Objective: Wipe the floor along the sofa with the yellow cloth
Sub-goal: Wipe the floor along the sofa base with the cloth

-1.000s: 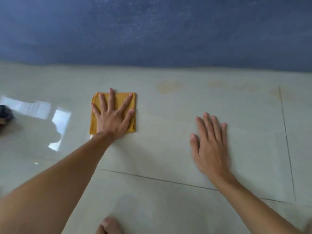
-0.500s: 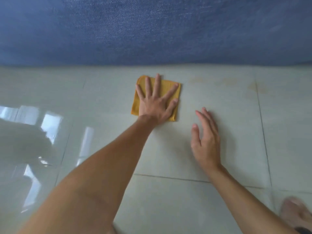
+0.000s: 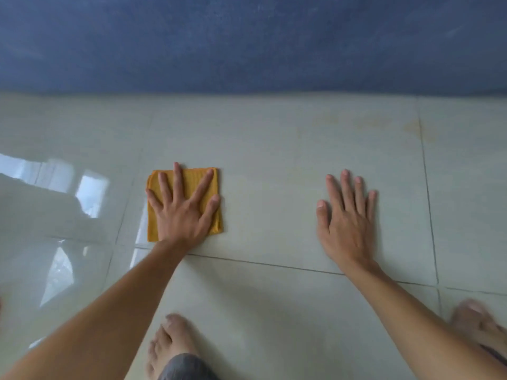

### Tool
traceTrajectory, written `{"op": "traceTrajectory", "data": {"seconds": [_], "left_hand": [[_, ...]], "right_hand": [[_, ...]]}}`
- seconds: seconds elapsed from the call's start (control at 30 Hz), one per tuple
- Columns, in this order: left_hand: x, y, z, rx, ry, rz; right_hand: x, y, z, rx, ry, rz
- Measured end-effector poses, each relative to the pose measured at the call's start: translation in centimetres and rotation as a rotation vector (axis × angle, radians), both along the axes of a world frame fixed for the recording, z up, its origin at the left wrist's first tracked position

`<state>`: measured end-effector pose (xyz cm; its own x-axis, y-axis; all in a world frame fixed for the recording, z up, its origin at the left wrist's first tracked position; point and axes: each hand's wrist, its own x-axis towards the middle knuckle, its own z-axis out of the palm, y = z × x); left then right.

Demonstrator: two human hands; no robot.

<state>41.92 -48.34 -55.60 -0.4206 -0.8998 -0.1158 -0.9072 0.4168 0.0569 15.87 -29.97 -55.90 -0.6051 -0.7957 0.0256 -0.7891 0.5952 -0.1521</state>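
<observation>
A folded yellow cloth [image 3: 192, 176] lies flat on the pale tiled floor [image 3: 274, 165], some way in front of the blue sofa [image 3: 247, 42]. My left hand [image 3: 182, 212] presses down on the cloth with its fingers spread wide. My right hand [image 3: 347, 218] rests flat on the bare tile to the right, fingers apart, holding nothing. A strip of floor separates both hands from the sofa's base.
Faint brownish stains [image 3: 411, 127] mark the floor near the sofa at the right. Dark grout lines [image 3: 274, 266] cross the tiles. My bare feet [image 3: 167, 344] are at the bottom edge. Window glare [image 3: 90, 190] shines on the left tiles.
My left hand slid the cloth back from the sofa's base toward me and to the left. My right hand flattened onto the tile.
</observation>
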Motion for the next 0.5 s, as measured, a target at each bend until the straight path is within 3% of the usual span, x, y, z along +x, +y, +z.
{"op": "traceTrajectory", "data": {"seconds": [0.3, 0.5], "left_hand": [[-6.3, -12.7, -0.9, 0.01, 0.007, 0.192], [-18.3, -11.2, -0.6, 0.031, 0.006, -0.025]], "right_hand": [[0.0, 0.0, -1.3, -0.07, 0.021, -0.003], [0.1, -0.4, -1.3, -0.068, 0.028, 0.004]]}}
